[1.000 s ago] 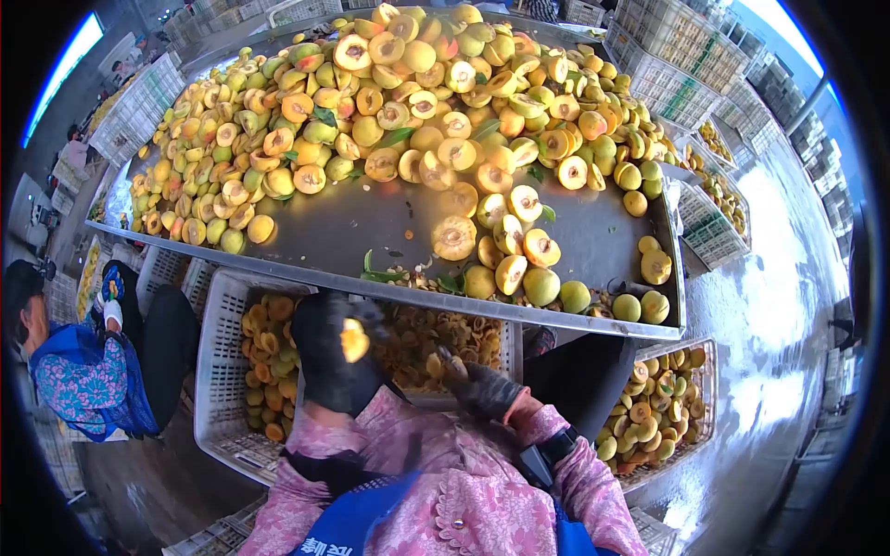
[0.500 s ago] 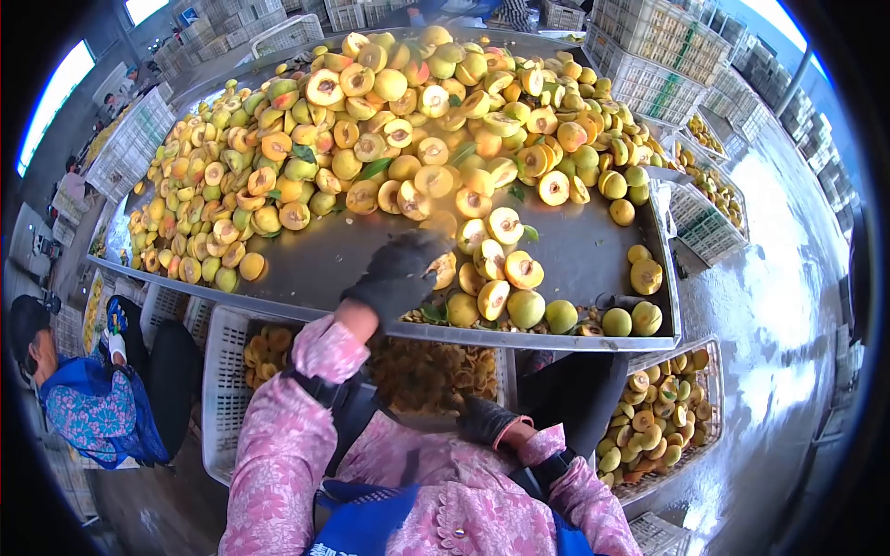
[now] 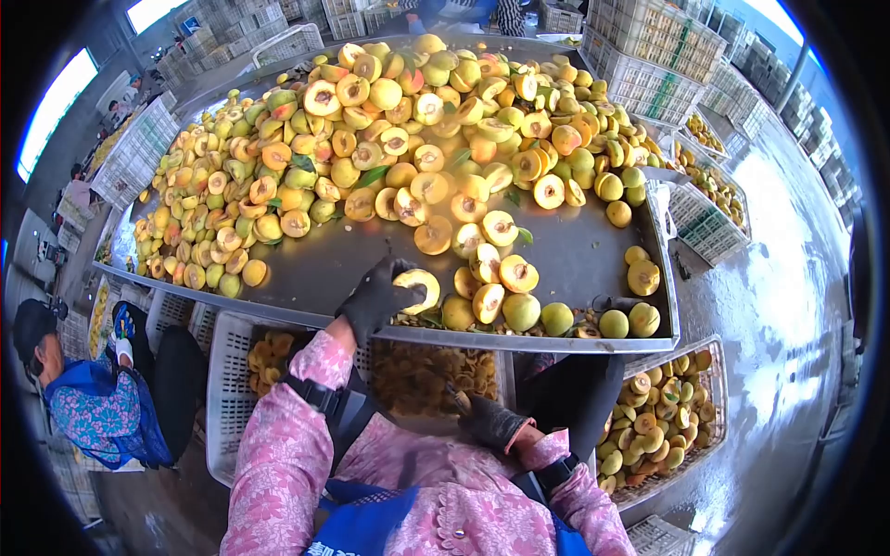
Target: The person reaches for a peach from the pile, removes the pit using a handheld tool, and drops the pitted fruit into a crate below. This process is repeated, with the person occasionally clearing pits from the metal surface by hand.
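My left hand (image 3: pixel 378 295), in a dark glove, grips a halved peach (image 3: pixel 417 290) just above the near edge of the metal table (image 3: pixel 315 269). More halved peaches (image 3: pixel 488 264) lie to its right, and a large heap of them (image 3: pixel 371 139) covers the far part of the table. Below the edge, my right hand (image 3: pixel 489 419), gloved too, is closed around a small dark tool (image 3: pixel 458 398), whose shape is hard to make out. It is held over a crate of peach scraps (image 3: pixel 431 378).
A crate of peach halves (image 3: pixel 660 417) stands at the right, and another crate (image 3: pixel 225 398) at the left. A co-worker in blue (image 3: pixel 102 398) sits at far left. Stacked crates (image 3: pixel 654 56) rise behind the table at right. A knife-like blade (image 3: pixel 663 174) rests on the right rim.
My left hand rose from the crates to the tabletop and has now closed on a halved peach, drawn toward the near edge. My right hand has moved little.
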Demonstrator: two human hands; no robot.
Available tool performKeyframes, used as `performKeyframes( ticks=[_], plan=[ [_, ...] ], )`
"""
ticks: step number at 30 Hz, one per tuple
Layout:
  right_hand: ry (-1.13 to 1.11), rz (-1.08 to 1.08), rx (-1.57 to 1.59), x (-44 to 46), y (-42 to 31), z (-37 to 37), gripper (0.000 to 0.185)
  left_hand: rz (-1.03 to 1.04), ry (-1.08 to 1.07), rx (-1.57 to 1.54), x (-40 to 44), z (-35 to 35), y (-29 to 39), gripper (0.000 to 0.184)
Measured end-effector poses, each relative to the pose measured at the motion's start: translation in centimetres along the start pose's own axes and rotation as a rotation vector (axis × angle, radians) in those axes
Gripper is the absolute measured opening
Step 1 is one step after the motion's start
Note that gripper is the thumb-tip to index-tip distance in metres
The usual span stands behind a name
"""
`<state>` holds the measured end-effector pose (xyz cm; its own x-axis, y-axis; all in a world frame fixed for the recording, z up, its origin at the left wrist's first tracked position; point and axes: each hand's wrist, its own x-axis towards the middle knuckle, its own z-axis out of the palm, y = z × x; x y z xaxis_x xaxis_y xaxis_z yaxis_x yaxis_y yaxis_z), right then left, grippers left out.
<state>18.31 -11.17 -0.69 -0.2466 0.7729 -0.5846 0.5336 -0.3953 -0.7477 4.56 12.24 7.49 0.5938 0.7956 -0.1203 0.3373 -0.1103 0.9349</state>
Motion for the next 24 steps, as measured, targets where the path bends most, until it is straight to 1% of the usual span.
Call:
performKeyframes(
  ticks=[1,2,3,5,6,8,9,10,11,13,15,17,18,19,21,24],
  plan=[
    [0.0,0.046,0.172,-0.3,-0.1,-0.3,0.036,-0.019,0.058,-0.241,-0.7,0.3,0.1,0.044],
    [0.034,-0.076,0.319,-1.4,-0.6,-0.7,0.036,-0.031,-0.007,-0.546,-1.7,0.0,0.7,0.043],
    [0.065,-0.198,0.465,-3.0,-1.4,-1.0,0.037,-0.014,-0.032,-0.553,-2.8,0.0,1.5,0.042],
    [0.088,-0.317,0.548,-4.6,-2.8,-1.5,0.038,0.017,-0.068,-0.569,-5.2,0.1,2.5,0.041],
    [0.086,-0.313,0.487,-4.8,-3.4,-2.0,0.038,-0.005,-0.065,-0.682,-6.2,0.6,2.1,0.037],
    [0.125,-0.31,0.466,-5.5,-5.2,-2.6,0.038,0.217,-0.014,-0.376,-8.9,1.5,2.0,0.036],
    [0.145,-0.307,0.455,-5.8,-6.1,-3.0,0.038,0.138,-0.024,-0.556,-9.8,2.0,2.8,0.034],
    [0.194,-0.312,0.52,-6.3,-7.9,-3.0,0.038,0.057,-0.021,-0.748,-10.7,2.5,3.7,0.032],
    [0.229,-0.403,0.404,-5.9,-7.4,-2.7,0.036,-0.021,-0.002,-0.933,-11.6,3.1,4.6,0.031],
    [0.33,-0.575,0.172,-5.4,-7.0,-2.3,0.032,0.057,-0.037,-0.762,-11.9,3.7,3.2,0.03],
    [0.342,-0.524,0.137,-6.0,-7.7,-2.2,0.031,-0.062,-0.09,-1.116,-11.8,4.1,2.5,0.03],
    [0.339,-0.49,0.138,-5.7,-7.5,-1.7,0.032,-0.284,-0.185,-1.547,-11.4,4.4,1.6,0.031],
    [0.333,-0.476,0.147,-5.6,-7.3,-1.5,0.033,-0.158,-0.117,-1.293,-11.3,4.8,0.8,0.032],
    [0.331,-0.473,0.087,-5.7,-7.3,-1.5,0.033,-0.038,-0.05,-1.036,-11.5,5.5,0.0,0.034],
    [0.329,-0.487,-0.075,-5.9,-7.3,-1.4,0.034,0.074,0.03,-0.793,-11.5,6.5,-1.8,0.038],
    [0.335,-0.587,-0.463,-5.9,-7.1,-1.4,0.034,0.089,0.061,-0.842,-11.5,7.2,-3.1,0.044]
  ],
)
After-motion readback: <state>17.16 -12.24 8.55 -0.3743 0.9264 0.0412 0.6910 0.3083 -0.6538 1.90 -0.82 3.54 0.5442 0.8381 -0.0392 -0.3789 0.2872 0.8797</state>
